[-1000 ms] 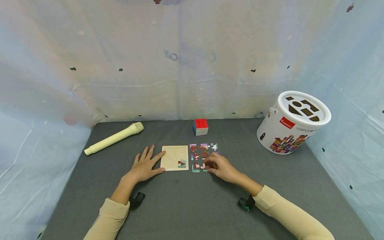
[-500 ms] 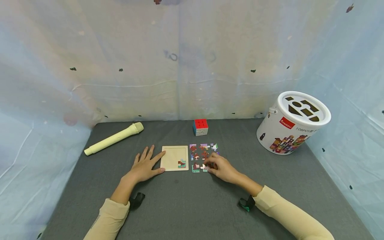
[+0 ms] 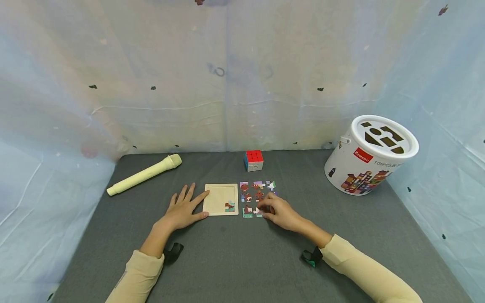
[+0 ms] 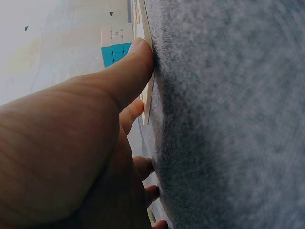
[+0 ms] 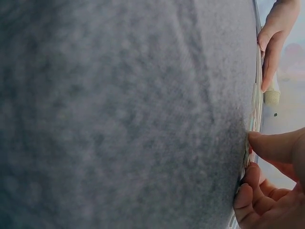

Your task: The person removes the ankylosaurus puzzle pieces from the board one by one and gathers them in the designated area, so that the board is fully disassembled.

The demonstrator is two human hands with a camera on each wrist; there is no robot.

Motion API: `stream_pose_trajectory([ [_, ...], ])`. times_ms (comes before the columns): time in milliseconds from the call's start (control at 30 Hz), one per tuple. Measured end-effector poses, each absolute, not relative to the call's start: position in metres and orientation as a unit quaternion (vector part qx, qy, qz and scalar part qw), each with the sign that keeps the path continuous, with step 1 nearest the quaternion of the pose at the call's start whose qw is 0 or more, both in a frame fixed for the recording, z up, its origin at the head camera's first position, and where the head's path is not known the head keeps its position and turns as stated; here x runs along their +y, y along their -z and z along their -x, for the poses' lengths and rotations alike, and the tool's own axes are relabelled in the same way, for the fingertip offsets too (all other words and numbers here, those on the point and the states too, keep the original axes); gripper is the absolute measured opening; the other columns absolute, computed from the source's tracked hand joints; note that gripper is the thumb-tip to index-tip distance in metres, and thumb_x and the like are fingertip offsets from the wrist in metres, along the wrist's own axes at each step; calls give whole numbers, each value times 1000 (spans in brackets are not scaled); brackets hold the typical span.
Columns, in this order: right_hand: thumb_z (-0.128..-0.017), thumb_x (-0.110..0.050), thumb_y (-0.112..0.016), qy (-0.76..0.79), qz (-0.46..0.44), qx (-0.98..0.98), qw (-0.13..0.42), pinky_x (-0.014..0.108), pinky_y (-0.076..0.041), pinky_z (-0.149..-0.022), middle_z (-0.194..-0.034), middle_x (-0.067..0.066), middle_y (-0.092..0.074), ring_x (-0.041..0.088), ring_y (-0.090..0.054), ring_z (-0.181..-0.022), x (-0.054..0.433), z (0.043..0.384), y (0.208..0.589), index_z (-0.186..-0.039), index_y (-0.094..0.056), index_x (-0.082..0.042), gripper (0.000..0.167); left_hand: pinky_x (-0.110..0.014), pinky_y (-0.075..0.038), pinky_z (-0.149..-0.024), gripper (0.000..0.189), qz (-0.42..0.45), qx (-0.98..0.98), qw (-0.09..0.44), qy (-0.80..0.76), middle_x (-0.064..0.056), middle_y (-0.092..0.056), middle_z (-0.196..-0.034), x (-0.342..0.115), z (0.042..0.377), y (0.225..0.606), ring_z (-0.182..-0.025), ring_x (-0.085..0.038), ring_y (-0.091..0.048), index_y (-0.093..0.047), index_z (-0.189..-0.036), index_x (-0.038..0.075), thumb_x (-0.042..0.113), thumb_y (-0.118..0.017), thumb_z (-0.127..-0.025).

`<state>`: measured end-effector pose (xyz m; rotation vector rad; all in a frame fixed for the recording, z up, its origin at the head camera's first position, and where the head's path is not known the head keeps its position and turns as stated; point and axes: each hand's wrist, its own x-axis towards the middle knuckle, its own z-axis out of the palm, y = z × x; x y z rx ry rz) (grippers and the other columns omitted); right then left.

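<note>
My left hand [image 3: 183,213] lies with fingers spread at the left edge of a square wooden puzzle tray [image 3: 217,198]. Its thumb [image 4: 136,64] and index finger touch the tray's rim. One puzzle piece [image 3: 230,206] sits in the tray's lower right corner. Just right of the tray, several jigsaw pieces [image 3: 247,211] lie in rows on the cloth. Over the right part of these rows, my right hand [image 3: 280,212] pinches a jigsaw piece between thumb and curled fingers, close to the table; the fingers mostly hide it. Low in the right wrist view, thumb [image 5: 269,145] and fingertips nearly meet.
A cube puzzle [image 3: 254,160] with a red top stands behind the pieces. At the back left lies a pale yellow toy microphone [image 3: 144,174]. A white bucket [image 3: 367,158] with shaped holes in its lid stands at the right. Grey cloth [image 3: 235,265] covers the table.
Beside my right fingertips, the dark red patch visible a second ago is now hidden, and a paler piece part shows there. The left hand and tray have not moved.
</note>
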<state>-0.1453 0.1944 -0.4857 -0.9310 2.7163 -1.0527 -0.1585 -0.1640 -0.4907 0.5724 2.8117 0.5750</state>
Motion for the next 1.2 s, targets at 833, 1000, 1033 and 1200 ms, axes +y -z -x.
stream_pose_trajectory([
  [833, -87, 2, -74, 344, 298, 890, 33, 23, -43, -60, -99, 8, -57, 8, -46, -69, 191, 143, 485, -110, -73, -2, 23, -74, -3, -110, 76, -196, 955, 118, -188, -29, -5, -163, -163, 159, 489, -147, -53, -1, -28, -160, 22, 51, -60, -97],
  [1000, -87, 2, -75, 334, 298, 894, 25, 23, -42, -60, -100, 7, -57, 7, -45, -69, 192, 142, 487, -110, -74, -2, 24, -74, -3, -110, 76, -196, 955, 115, -192, -29, -5, -162, -164, 158, 489, -147, -53, -1, -28, -159, 22, 50, -61, -96],
  [1033, -86, 2, -75, 331, 298, 895, 23, 23, -42, -60, -100, 6, -56, 7, -45, -69, 191, 142, 487, -110, -74, -2, 24, -74, -3, -110, 76, -196, 955, 114, -192, -29, -5, -163, -164, 158, 489, -147, -52, -1, -28, -159, 22, 50, -61, -96],
  [1200, -86, 2, -75, 318, 301, 899, 13, 24, -43, -61, -99, 6, -56, 9, -47, -71, 191, 141, 486, -110, -74, -1, 24, -74, -4, -110, 76, -196, 955, 111, -195, -29, -6, -162, -163, 158, 488, -147, -52, -2, -29, -159, 22, 50, -61, -96],
])
